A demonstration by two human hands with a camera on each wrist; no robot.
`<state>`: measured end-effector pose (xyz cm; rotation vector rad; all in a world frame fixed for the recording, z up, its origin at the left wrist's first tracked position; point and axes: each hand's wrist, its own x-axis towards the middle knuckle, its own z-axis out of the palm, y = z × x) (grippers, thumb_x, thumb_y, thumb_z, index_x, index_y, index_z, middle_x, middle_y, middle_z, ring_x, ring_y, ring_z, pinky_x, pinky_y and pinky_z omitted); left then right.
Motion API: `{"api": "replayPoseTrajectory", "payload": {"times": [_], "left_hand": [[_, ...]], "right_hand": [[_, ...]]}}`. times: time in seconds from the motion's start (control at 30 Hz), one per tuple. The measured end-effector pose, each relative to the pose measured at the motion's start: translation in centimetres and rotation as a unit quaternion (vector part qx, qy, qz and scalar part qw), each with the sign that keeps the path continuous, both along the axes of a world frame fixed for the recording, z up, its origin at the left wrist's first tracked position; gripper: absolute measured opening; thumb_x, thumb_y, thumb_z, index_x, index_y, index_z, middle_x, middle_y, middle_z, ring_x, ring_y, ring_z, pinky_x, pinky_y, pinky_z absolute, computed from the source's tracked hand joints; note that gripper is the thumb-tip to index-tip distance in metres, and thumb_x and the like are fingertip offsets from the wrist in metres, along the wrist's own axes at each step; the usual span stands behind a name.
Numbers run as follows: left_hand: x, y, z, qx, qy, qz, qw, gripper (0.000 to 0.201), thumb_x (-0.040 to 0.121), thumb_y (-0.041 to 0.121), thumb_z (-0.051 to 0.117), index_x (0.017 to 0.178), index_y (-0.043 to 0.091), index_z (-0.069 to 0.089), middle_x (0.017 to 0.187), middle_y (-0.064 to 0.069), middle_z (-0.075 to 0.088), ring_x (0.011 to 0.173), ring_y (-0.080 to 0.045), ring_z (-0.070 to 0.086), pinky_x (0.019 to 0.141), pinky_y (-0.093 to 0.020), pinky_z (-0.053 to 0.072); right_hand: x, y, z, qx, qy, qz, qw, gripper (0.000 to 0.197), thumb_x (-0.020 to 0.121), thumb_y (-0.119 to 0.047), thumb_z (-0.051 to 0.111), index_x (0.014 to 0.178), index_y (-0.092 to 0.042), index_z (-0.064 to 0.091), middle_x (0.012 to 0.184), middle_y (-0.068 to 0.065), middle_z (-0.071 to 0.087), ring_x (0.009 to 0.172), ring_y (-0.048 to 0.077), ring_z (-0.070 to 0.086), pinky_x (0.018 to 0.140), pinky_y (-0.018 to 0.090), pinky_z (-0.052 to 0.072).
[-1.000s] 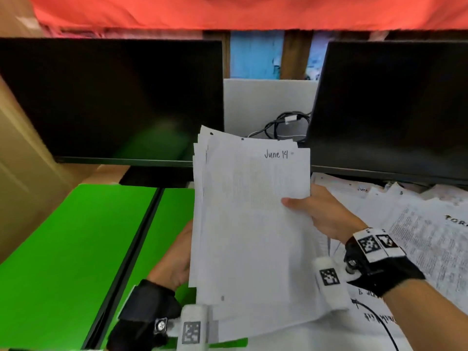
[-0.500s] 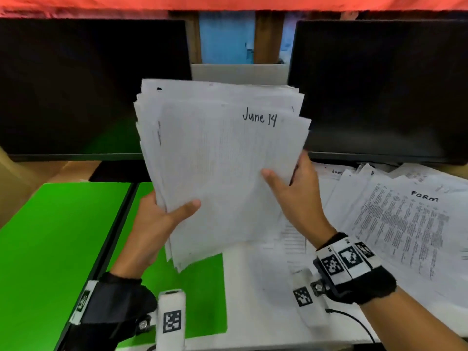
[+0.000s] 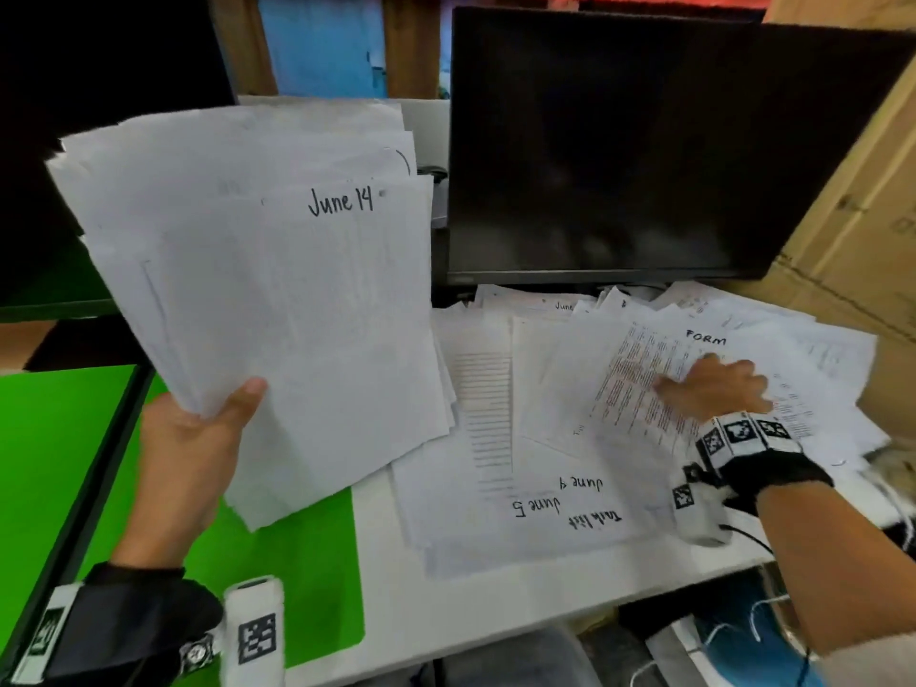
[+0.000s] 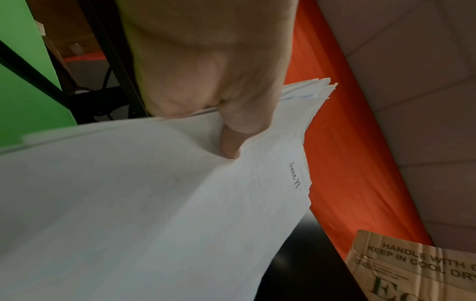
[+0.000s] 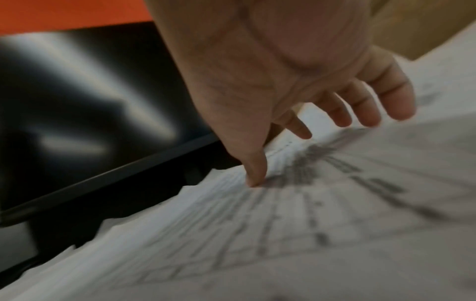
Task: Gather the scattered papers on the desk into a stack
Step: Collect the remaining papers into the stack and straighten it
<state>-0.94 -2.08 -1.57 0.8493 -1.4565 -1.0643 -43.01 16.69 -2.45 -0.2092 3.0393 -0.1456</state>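
My left hand (image 3: pixel 198 428) grips a thick bundle of white papers (image 3: pixel 267 300) at its lower left corner, thumb on the front sheet marked "June 14", and holds it upright above the desk. The wrist view shows the same thumb (image 4: pixel 231 142) pressed into the bundle (image 4: pixel 154 203). My right hand (image 3: pixel 714 389) lies on the printed sheet headed "FORM" (image 3: pixel 639 384) among the scattered papers (image 3: pixel 520 463) on the white desk (image 3: pixel 376 612). Its fingers (image 5: pixel 360 110) are spread and relaxed, and the thumb tip touches the form sheet (image 5: pixel 309 213).
A dark monitor (image 3: pixel 644 141) stands right behind the loose papers, with another monitor (image 3: pixel 99 66) at the left. Green mats (image 3: pixel 49 463) cover the desk's left part. Cardboard boxes (image 3: pixel 852 230) close off the right side.
My right hand has let go of the bundle and moved right and down onto the "FORM" sheet. The left hand now holds the bundle alone, shifted to the left.
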Motion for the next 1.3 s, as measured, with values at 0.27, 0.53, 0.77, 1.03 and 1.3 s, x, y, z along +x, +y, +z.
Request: {"api": "replayPoseTrajectory", "payload": {"times": [0.27,0.53,0.77,1.03,1.3], "left_hand": [[-2.0,0.8,0.1,0.009,0.006,-0.023,1.000,0.028,0.090,0.000,0.063,0.114,0.013,0.060,0.093,0.018,0.066,0.072,0.017,0.063,0.064,-0.003,0.048],[-2.6,0.5,-0.4,0.023,-0.018,-0.048,0.998,0.028,0.089,0.002,0.065,0.113,0.014,0.062,0.075,0.037,0.067,0.074,0.014,0.064,0.064,-0.005,0.050],[-2.9,0.5,-0.3,0.030,-0.005,-0.050,0.998,0.028,0.089,0.001,0.064,0.114,0.014,0.061,0.076,0.036,0.067,0.075,0.014,0.065,0.064,-0.005,0.049],[-3.3,0.8,-0.7,0.038,-0.001,-0.066,0.997,0.031,0.089,0.003,0.065,0.116,0.017,0.061,0.084,0.032,0.070,0.082,0.010,0.066,0.068,-0.007,0.051],[-2.9,1.1,-0.4,0.030,-0.017,-0.068,0.997,0.027,0.089,0.002,0.064,0.113,0.015,0.062,0.078,0.035,0.068,0.076,0.014,0.065,0.065,-0.005,0.049]], "right_hand": [[-4.6,4.7,-2.0,-0.087,-0.062,-0.075,0.991,0.070,0.067,-0.027,0.087,0.115,0.013,0.054,0.105,0.025,0.059,0.112,0.037,0.058,0.069,0.038,0.050],[-5.3,7.2,0.3,-0.275,0.052,-0.115,0.953,0.022,0.077,0.000,0.072,0.099,0.001,0.068,0.113,0.024,0.063,0.104,0.038,0.063,0.086,0.042,0.051],[-5.3,9.4,4.0,-0.398,0.105,0.002,0.911,0.020,0.085,0.001,0.058,0.101,0.009,0.066,0.084,0.016,0.060,0.068,0.021,0.054,0.052,0.025,0.045],[-2.6,2.5,-1.6,-0.322,0.002,-0.072,0.944,0.026,0.092,-0.002,0.049,0.112,0.012,0.059,0.117,0.026,0.059,0.113,0.038,0.055,0.091,0.040,0.046],[-2.9,0.8,-4.3,-0.213,-0.024,-0.065,0.975,0.044,0.090,-0.014,0.055,0.133,-0.001,0.049,0.138,0.025,0.040,0.127,0.037,0.039,0.079,0.037,0.021]]}}
